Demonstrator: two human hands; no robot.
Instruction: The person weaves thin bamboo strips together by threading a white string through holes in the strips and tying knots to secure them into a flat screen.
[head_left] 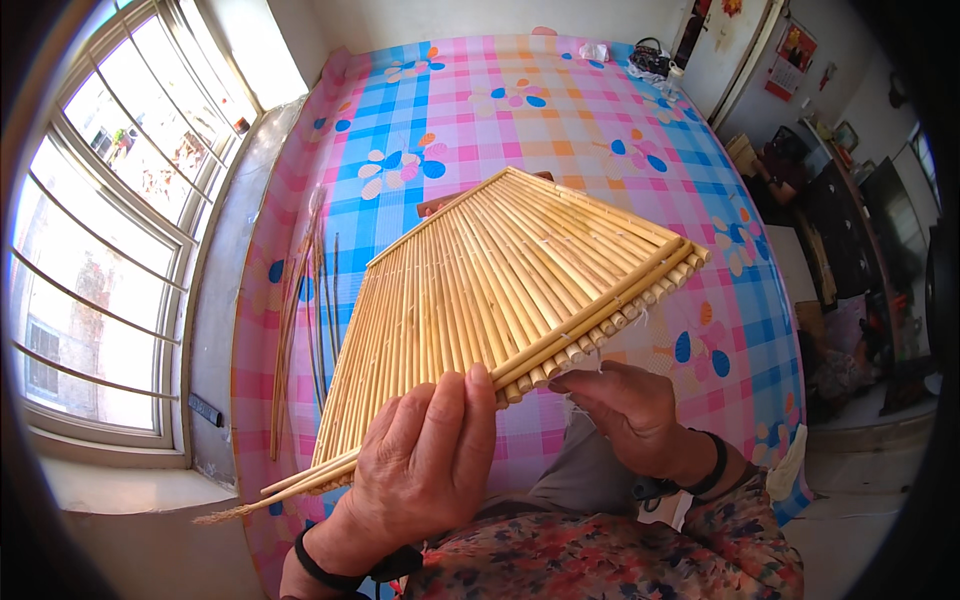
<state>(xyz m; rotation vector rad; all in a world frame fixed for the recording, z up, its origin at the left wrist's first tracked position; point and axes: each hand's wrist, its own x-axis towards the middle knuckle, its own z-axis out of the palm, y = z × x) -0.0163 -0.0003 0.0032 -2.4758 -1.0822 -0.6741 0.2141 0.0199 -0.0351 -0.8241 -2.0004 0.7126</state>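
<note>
Left fingers clamp the slatted mat, its cut ends just above right fingers whose grip I cannot tell.

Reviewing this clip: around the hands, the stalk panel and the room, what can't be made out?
Stalk panel, head view: most of its underside, hidden by its upper face.
Left hand, head view: palm, hidden by the back of the hand.
Right hand, head view: whether it pinches a thread; too small and shadowed.
Brown object, head view: full shape, hidden by the panel.
Person at far right, head view: too dim for detail.
</note>
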